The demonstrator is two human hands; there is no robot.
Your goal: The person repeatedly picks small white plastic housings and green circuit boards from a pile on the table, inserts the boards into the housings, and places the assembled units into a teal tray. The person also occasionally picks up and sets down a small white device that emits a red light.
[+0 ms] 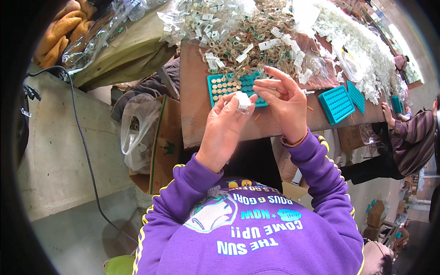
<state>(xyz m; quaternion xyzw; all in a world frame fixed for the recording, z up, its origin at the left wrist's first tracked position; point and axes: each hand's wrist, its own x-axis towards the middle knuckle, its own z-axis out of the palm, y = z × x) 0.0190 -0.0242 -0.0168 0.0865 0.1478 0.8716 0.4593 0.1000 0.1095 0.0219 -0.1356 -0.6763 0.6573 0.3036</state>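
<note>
My left hand (224,130) is raised over the table's front edge. Its fingers are closed round a small white plastic piece (243,100), which looks box-like with a clear part below it. Just to the right, my right hand (288,101) hovers with its fingers stretched out and apart, and nothing shows in it. Behind both hands lies a teal tray (212,81) with rows of small pockets. Round tan discs (222,85) fill pockets on its left side, while the right side shows bare pockets. My hands cover part of its front.
A heap of tangled string and white tags (256,41) covers the back of the brown table (195,110). More teal trays (337,104) lie to the right, before a long white pile (362,55). A cardboard box (162,146) with a plastic bag stands left. Another person (415,137) works at right.
</note>
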